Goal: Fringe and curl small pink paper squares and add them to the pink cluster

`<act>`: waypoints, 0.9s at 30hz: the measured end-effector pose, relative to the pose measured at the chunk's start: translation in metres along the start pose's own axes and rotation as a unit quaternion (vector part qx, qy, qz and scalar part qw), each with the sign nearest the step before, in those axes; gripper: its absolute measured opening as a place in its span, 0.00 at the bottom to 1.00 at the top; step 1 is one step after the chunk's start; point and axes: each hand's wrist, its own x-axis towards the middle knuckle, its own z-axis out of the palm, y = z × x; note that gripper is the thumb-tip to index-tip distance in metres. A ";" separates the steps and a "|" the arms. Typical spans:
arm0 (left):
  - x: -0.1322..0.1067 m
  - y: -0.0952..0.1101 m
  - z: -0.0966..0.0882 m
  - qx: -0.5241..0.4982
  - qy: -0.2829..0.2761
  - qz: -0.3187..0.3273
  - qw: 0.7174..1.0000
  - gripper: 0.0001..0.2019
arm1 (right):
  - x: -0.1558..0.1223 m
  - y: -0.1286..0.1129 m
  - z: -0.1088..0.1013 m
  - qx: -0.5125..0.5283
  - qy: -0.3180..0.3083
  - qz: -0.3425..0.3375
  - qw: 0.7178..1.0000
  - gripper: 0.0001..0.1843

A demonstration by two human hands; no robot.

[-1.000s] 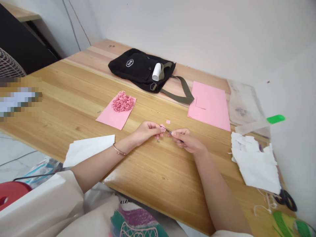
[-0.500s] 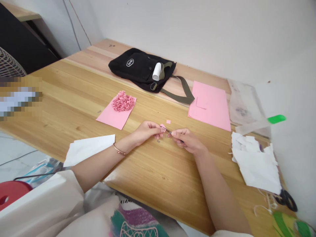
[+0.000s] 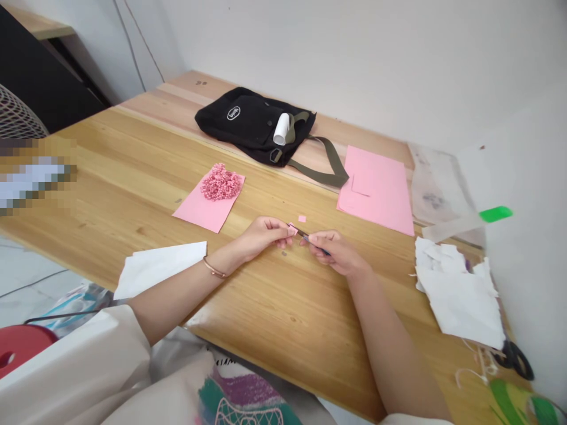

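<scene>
My left hand pinches a small pink paper piece between thumb and fingertips, above the middle of the table. My right hand, closed, grips a slim pointed metal tool with a dark blue rear end. The tool's tip reaches across the pink piece at the left fingertips; my fingers hide much of its grip, so its exact kind is unclear. Just beyond my hands lies a small pink paper square. Farther left, a heap of curly pink paper bits rests on a pink sheet.
A black bag with a white roll on it lies at the back. Pink sheets are at the right, near torn white paper and black-handled scissors. White paper lies beside my left forearm.
The tool in my right hand has shifted and turned very slightly against the pink piece. My left hand stays almost still.
</scene>
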 end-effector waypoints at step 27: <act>0.001 -0.003 -0.001 -0.050 0.011 0.000 0.999 0.08 | 0.000 0.000 -0.003 0.009 -0.030 0.000 1.000 0.19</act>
